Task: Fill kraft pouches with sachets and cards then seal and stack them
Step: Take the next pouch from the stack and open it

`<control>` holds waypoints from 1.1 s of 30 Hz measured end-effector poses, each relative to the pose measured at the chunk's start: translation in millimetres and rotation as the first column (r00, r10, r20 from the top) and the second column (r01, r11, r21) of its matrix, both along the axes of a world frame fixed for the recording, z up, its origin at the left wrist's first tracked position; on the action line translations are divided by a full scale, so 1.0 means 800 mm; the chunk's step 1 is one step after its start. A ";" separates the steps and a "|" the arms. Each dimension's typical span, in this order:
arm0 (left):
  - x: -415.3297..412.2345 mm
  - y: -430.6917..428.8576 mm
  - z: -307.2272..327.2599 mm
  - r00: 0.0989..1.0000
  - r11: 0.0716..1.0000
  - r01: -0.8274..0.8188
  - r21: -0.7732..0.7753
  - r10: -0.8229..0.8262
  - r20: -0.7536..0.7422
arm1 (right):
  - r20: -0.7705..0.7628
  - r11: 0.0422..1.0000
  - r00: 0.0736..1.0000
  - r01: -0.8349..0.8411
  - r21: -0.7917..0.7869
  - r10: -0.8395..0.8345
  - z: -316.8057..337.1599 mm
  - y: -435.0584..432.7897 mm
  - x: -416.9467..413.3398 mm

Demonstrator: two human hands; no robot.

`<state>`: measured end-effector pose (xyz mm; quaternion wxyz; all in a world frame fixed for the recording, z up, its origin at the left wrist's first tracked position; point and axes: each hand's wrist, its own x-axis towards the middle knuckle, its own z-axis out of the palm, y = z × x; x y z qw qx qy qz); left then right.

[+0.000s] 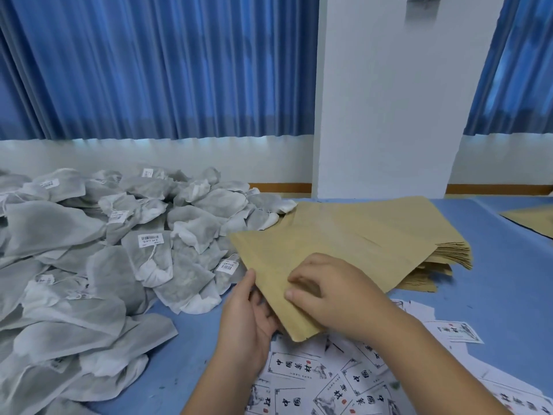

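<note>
Cards (299, 372) lie on the blue table (496, 283). Over them, the left hand (248, 319) grips one brown pouch (269, 259) by its edge. The right hand (329, 292) pinches it on top. Sachets (89, 250) are piled at the left.

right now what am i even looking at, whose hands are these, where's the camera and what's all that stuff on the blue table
There is no machine here. A person's two bare hands are filmed by one camera worn on their head, looking forward and down. The left hand grips one kraft pouch from below, and the right hand seems to pinch its top layer. On the blue table lie a pile of grey sachets at the left, a stack of flat pouches behind, and printed cards spread nearest the person.
</note>
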<state>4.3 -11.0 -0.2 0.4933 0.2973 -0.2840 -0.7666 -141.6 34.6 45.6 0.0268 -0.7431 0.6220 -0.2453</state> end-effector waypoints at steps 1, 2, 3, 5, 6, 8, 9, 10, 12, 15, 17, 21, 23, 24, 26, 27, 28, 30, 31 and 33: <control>-0.001 0.001 0.000 1.000 1.000 0.023 0.005 -0.023 -0.017 | 0.014 1.000 1.000 0.014 -0.010 -0.014 0.000 -0.001 0.004; -0.001 0.002 0.000 0.998 0.999 0.043 0.006 -0.043 -0.038 | 0.029 0.999 0.999 0.025 -0.024 -0.024 0.000 -0.001 0.007; -0.002 0.003 0.000 0.997 0.998 0.058 0.002 -0.058 -0.060 | 0.043 0.999 0.999 0.034 -0.039 -0.033 0.001 -0.001 0.008; -0.005 0.007 0.000 0.991 0.995 0.089 -0.033 -0.092 -0.100 | 0.073 0.996 0.996 0.057 -0.073 -0.052 0.003 0.001 0.010; -0.007 0.009 0.000 0.986 0.993 0.106 -0.058 -0.113 -0.120 | 0.088 0.994 0.994 0.068 -0.087 -0.060 0.005 0.003 0.010; -0.012 0.014 -0.003 0.980 0.986 0.124 -0.113 -0.140 -0.140 | 0.111 0.993 0.992 0.075 -0.089 -0.065 0.009 0.005 0.013; -0.015 0.015 -0.005 0.981 0.982 0.123 -0.141 -0.142 -0.131 | 0.113 0.994 0.992 0.073 -0.080 -0.063 0.012 0.006 0.015; -0.016 0.016 -0.007 0.983 0.979 0.119 -0.164 -0.139 -0.117 | 0.110 0.995 0.992 0.068 -0.073 -0.060 0.013 0.007 0.016; -0.017 0.016 -0.009 0.985 0.973 0.118 -0.200 -0.140 -0.100 | 0.104 0.995 0.993 0.068 -0.069 -0.061 0.016 0.009 0.019; -0.014 0.014 -0.008 0.983 0.960 0.118 -0.255 -0.149 -0.109 | 0.154 0.994 0.986 0.077 -0.071 -0.066 0.018 0.011 0.018; -0.012 0.015 -0.007 0.981 0.956 0.119 -0.267 -0.156 -0.120 | 0.185 0.996 0.981 0.076 -0.050 -0.065 0.019 0.011 0.016; -0.013 0.018 -0.005 0.982 0.953 0.121 -0.277 -0.155 -0.105 | 0.252 0.997 0.966 0.068 -0.020 -0.061 0.020 0.010 0.013; -0.013 0.020 -0.004 0.987 0.947 0.117 -0.301 -0.144 -0.069 | 0.297 0.998 0.953 0.067 -0.012 -0.061 0.021 0.010 0.012; -0.013 0.021 -0.005 0.990 0.941 0.117 -0.317 -0.137 -0.043 | 0.319 0.998 0.946 0.065 -0.010 -0.059 0.021 0.010 0.011; -0.013 0.021 -0.005 0.993 0.935 0.113 -0.337 -0.121 -0.003 | 0.344 0.998 0.937 0.062 -0.011 -0.054 0.022 0.010 0.009; -0.013 0.022 -0.005 0.993 0.935 0.110 -0.337 -0.116 0.004 | 0.347 0.998 0.936 0.062 -0.011 -0.055 0.022 0.010 0.008; -0.013 0.022 -0.004 0.994 0.938 0.105 -0.329 -0.110 0.004 | 0.347 0.998 0.936 0.063 -0.012 -0.055 0.022 0.010 0.007; -0.014 0.024 -0.003 0.997 0.948 0.081 -0.307 -0.083 0.008 | 0.339 0.998 0.939 0.063 -0.014 -0.055 0.024 0.011 0.006; -0.015 0.024 -0.003 0.998 0.950 0.067 -0.305 -0.065 0.018 | 0.332 0.998 0.942 0.062 -0.014 -0.054 0.024 0.011 0.006; -0.015 0.024 -0.004 0.998 0.947 0.052 -0.317 -0.040 0.044 | 0.303 0.999 0.952 0.051 -0.017 -0.044 0.025 0.012 0.007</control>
